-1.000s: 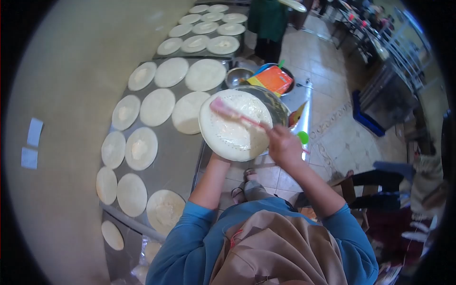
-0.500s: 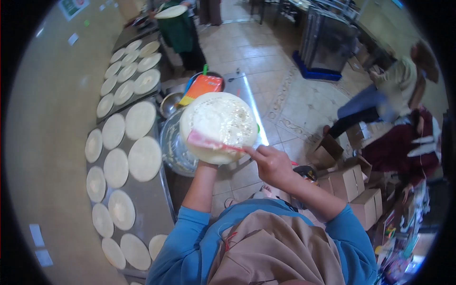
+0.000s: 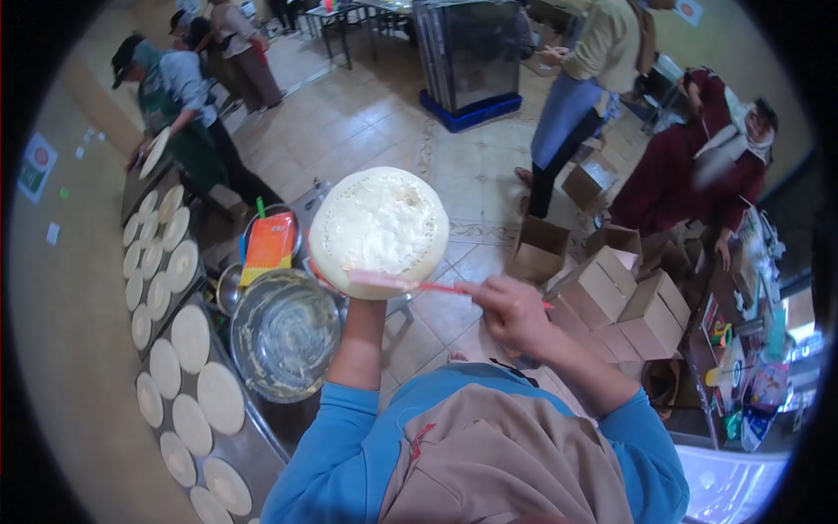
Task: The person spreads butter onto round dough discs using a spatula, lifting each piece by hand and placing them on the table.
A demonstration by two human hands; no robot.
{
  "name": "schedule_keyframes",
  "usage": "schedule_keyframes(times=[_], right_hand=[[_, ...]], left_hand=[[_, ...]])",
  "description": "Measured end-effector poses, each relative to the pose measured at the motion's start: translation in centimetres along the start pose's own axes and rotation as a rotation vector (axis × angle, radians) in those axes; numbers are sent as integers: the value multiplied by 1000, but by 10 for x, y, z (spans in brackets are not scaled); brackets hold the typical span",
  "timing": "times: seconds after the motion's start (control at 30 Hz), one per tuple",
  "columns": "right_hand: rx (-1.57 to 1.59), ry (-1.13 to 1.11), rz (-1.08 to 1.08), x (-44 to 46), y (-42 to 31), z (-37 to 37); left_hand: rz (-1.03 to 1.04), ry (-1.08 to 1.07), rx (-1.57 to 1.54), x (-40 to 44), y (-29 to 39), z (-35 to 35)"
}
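A round pale disc, coated on top with a white spread, is held up in front of me. My left hand supports it from below; its fingers are hidden under the disc. In my right hand is the red handle of a spatula, whose pink blade lies at the disc's near edge. Below and to the left sits a large metal bowl with pale smears inside.
Several pale discs lie on the metal tables at left. An orange packet and a small bowl sit behind the large bowl. Open cardboard boxes stand at right. Several people stand farther off.
The view has swung to the right, so the tables now lie farther left. The spatula blade has moved from the far left of the disc to its near edge.
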State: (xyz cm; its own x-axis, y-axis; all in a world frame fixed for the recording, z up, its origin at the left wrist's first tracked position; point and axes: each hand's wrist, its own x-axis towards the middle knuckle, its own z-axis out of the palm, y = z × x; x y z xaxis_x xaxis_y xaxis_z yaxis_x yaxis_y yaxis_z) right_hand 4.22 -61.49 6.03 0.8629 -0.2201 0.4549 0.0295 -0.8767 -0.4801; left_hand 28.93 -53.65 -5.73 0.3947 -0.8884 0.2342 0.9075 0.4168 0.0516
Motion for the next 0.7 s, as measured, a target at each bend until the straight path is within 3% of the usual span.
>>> schedule_keyframes(times=[0.17,0.3,0.37,0.43,0.5,0.6,0.7], right_hand=[[-365,285,233,4,65,-33],[-428,107,210,-27,51,-29],[-185,-6,199,-28,43,-37],[-141,47,186,-18,61,-42],[-326,314,319,-2,77,-49],[-571,225,455,4,85,-51],[-509,82,358,-6,59,-32]], left_hand=[[-173,-70,-73,28,-40,-9],[-254,-100,-83,57,-60,-5],[-273,-112,-94,77,-72,-5],[-285,-88,-105,90,-71,-8],[-293,-59,-113,90,-71,-9],[-291,-47,-142,105,-74,-8],[-264,-24,-169,102,-69,-12]])
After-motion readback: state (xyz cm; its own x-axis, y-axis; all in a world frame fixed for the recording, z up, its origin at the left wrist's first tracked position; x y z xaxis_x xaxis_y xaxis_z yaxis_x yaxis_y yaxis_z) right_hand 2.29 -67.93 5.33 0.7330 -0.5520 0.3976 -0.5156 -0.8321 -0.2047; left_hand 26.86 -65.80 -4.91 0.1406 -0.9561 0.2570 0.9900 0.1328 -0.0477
